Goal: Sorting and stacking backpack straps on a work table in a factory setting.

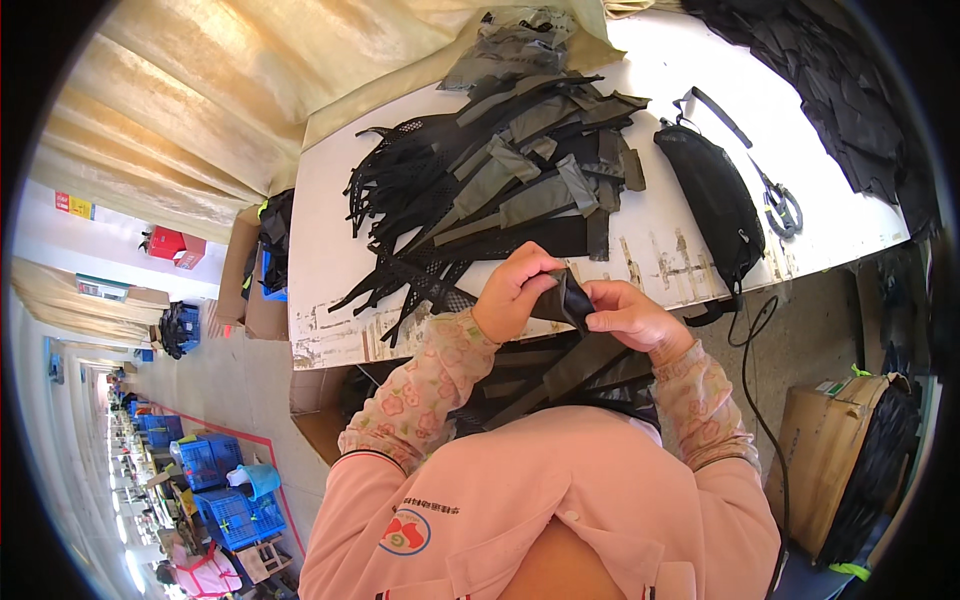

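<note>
Between my two hands, just over the table's front edge, is a dark strip of fabric (pixel 562 303). My left hand (pixel 514 292) pinches its left end between thumb and fingers. At the other end, my right hand (pixel 634 318) grips it, thumb on top. More dark strips (pixel 570 375) hang or lie below my hands, by my lap. Just beyond my hands a heap of black mesh and fabric pieces (pixel 500 180) spreads over the white table (pixel 335 335).
A black zipped pouch (pixel 712 195) with a strap lies right of the heap, beside scissors (pixel 780 208). Black fabric (pixel 830 90) covers the far right. A clear plastic bag (pixel 510 45) lies at the back. A cardboard box (pixel 825 450) stands right; a cable (pixel 765 400) hangs nearby.
</note>
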### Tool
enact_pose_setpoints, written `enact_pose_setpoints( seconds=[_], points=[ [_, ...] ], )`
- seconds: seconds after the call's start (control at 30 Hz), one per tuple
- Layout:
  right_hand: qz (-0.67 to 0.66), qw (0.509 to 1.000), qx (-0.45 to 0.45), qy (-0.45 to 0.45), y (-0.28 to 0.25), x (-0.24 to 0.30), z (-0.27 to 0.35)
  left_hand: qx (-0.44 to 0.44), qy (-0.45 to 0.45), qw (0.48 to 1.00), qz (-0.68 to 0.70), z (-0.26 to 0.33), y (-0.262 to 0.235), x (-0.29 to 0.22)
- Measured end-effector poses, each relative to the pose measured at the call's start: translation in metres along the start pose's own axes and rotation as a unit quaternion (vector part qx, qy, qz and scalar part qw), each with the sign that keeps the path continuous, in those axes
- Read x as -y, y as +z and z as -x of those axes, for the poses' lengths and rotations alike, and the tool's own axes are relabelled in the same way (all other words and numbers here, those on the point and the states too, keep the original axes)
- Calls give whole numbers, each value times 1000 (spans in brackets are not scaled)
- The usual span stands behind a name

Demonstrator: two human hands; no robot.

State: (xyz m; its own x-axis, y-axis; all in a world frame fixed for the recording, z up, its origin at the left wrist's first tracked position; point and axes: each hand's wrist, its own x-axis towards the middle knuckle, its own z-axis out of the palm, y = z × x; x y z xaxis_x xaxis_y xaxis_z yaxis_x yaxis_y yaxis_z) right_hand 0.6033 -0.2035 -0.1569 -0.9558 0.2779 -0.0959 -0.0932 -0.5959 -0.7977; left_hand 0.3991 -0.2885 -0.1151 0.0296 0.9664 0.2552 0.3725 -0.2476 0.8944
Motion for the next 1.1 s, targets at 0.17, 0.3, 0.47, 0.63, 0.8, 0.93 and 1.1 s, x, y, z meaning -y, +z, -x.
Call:
enact_pose_setpoints(
  seconds=[0.17,0.3,0.47,0.63,0.8,0.93,1.1],
  points=[
    [-129,989,-33,-67,10,-4,-3,-1,4,1000,-2,-4,-6,1],
    [267,929,-203,-157,5,-15,-9,130,-105,985,44,-2,-6,-16],
    [318,887,-280,-185,11,-11,-8,91,-209,974,-10,-1,2,9],
    [199,941,-232,-143,8,4,-8,57,-241,962,120,-3,7,12],
    [228,957,-162,-73,1,3,-8,79,-304,938,146,-5,7,3],
    [96,976,-183,-64,-3,9,-1,148,-302,935,110,-2,-1,-1],
    [26,965,-252,-74,-27,29,39,266,-161,949,53,48,-10,26]
  ],
)
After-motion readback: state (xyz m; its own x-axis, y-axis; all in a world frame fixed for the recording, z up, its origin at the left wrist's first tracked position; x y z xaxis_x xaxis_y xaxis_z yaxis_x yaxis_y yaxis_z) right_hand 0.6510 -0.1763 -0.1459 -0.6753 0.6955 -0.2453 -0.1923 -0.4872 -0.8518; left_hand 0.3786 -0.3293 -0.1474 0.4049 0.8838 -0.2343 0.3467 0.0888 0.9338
